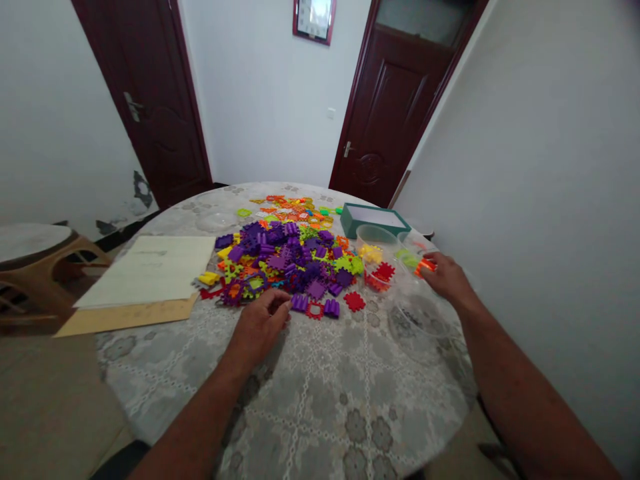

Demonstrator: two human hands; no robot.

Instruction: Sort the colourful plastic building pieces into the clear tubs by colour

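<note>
A heap of plastic interlocking pieces (285,257), mostly purple with yellow, green, orange and red ones, lies in the middle of the round table (320,400). My left hand (260,327) rests at the near edge of the heap, fingers curled, touching a purple piece (299,303). My right hand (447,277) is at the table's right side, closed on an orange piece (425,266) beside clear plastic cups. One cup (381,275) holds red pieces, another (371,248) yellow ones.
A green box (374,219) stands behind the cups. An empty clear bowl (417,317) sits near my right wrist. A white sheet on brown card (150,273) lies on the left. A wooden chair (35,273) stands beside the table; two dark doors are behind.
</note>
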